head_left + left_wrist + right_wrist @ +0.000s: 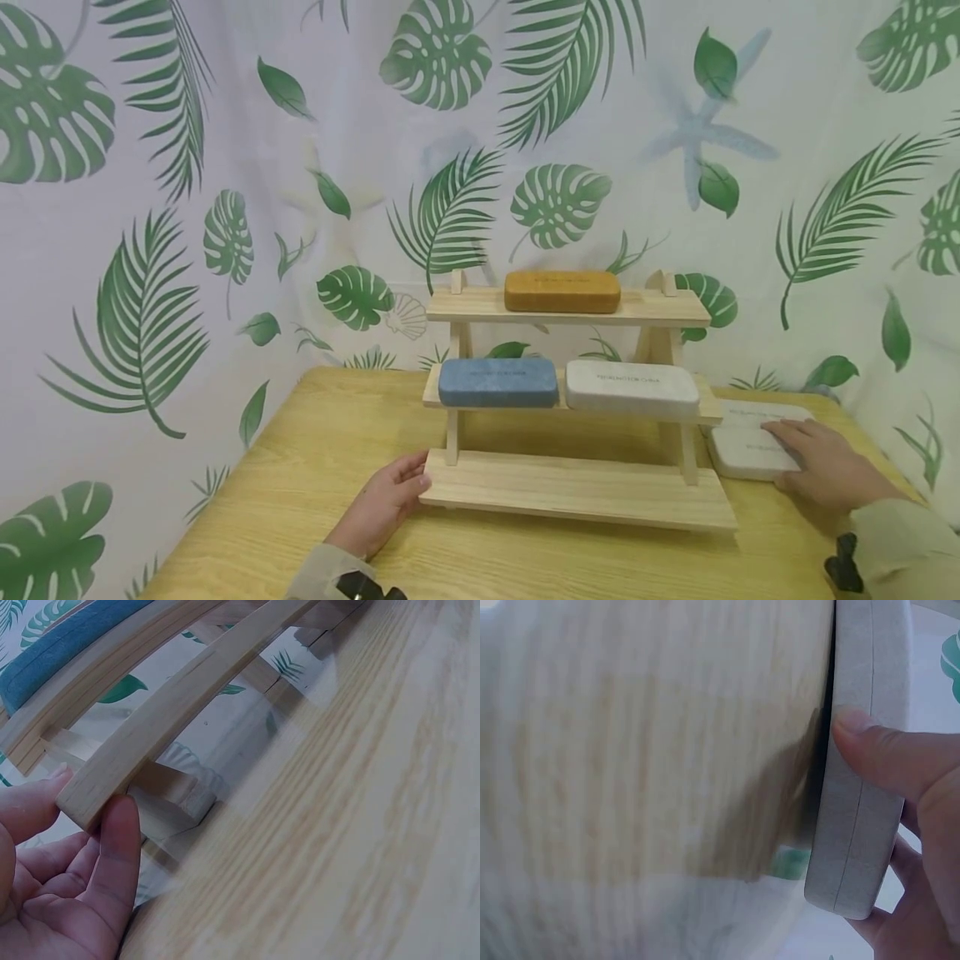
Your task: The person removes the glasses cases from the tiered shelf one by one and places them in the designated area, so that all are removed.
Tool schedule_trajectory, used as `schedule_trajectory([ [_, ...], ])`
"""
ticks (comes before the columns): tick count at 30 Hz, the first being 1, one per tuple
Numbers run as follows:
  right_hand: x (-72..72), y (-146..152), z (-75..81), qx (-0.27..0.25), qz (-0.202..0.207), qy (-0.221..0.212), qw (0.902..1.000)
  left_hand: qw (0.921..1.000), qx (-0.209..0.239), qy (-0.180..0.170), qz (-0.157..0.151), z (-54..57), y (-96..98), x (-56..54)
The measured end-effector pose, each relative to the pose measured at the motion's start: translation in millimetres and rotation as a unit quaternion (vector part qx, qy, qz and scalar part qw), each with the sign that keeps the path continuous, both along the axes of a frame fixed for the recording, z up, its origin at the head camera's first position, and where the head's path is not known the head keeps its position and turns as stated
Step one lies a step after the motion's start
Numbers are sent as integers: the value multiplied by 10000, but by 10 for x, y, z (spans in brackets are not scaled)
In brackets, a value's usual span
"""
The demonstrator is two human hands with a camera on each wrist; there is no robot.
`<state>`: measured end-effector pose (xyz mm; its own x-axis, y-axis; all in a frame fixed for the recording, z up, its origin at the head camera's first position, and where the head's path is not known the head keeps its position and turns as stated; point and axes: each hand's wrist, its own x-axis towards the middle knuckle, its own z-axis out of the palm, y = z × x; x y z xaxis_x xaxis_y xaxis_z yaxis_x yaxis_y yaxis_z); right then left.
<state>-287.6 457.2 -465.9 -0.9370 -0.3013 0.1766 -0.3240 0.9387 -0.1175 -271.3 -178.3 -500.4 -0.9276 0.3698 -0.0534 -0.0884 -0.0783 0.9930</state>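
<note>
A three-step wooden display rack (577, 492) stands on the table. My left hand (386, 500) pinches the left end of its bottom board, thumb on top and a finger (120, 832) beneath, as the left wrist view shows. To the right of the rack, my right hand (825, 467) grips a white glasses case (750, 452). In the right wrist view its thumb (885, 754) presses the seamed side of that case, with other fingers partly hidden behind it. Another white glasses case (765, 410) lies just behind.
An orange glasses case (562, 292) sits on the top board. On the middle board are a blue glasses case (497, 383) and a white one (632, 389), side by side. Behind the yellow wood-grain table (352, 417) hangs a leaf-printed curtain (285, 150), which also runs along both sides.
</note>
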Motion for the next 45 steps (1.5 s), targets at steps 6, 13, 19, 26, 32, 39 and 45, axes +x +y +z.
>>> schedule_trajectory([
  [6, -100, 15, -10, 16, -45, -62, 10000, 10000, 56, -23, 44, -19, -9, 1],
  [13, -163, 68, -63, -63, -170, -239, 9995, 9999, 96, 15, 24, -32, -5, -3],
  [19, -200, 101, -49, -65, -294, -385, 9988, 10000, 3, 84, -32, -12, 19, -21],
  [26, -274, 108, -100, -95, -374, -448, 9982, 10000, 60, -1, -1, -8, 12, -1],
  [32, -296, 62, -101, -78, -485, -477, 9977, 10000, 66, -44, 58, -37, -2, -1],
  [39, -285, 43, -99, -52, -563, -503, 9971, 9999, 72, -71, 71, -40, 0, 5],
  [45, -294, 40, -110, -1, -629, -519, 9967, 9999, 134, -43, 39, -15, 3, 4],
])
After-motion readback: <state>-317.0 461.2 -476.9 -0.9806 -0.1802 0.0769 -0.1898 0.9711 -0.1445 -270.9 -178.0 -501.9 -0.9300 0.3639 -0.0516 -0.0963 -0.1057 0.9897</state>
